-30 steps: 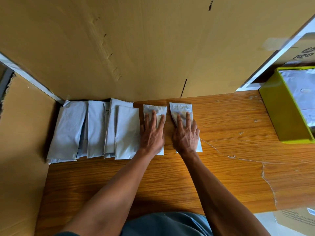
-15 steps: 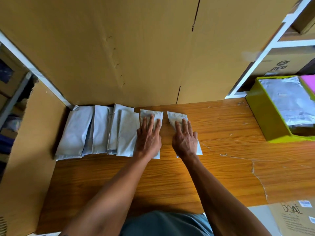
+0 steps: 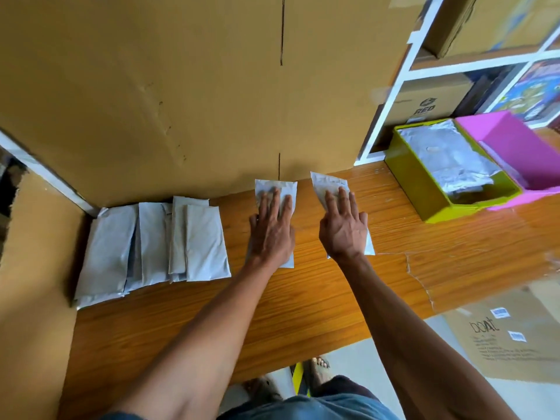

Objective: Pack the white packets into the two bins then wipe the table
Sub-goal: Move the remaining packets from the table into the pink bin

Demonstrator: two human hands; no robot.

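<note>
Two white packets lie flat on the wooden table (image 3: 303,298). My left hand (image 3: 272,231) presses flat on the left packet (image 3: 274,187), fingers straight. On the right packet (image 3: 328,184) my right hand (image 3: 344,228) lies flat the same way. A row of several more white packets (image 3: 157,244) overlaps at the far left against the cardboard. At the right stand a green bin (image 3: 424,192) holding silvery-white packets and a pink bin (image 3: 521,140) beside it.
A big cardboard sheet (image 3: 197,101) walls the table's back, and another cardboard panel (image 3: 33,268) closes the left side. White shelves (image 3: 439,71) with boxes stand behind the bins. A cardboard box (image 3: 515,328) sits on the floor at the right.
Both hands have slid their packets to the right, away from the row at the left. The view has swung right, and the pink bin is now in sight.
</note>
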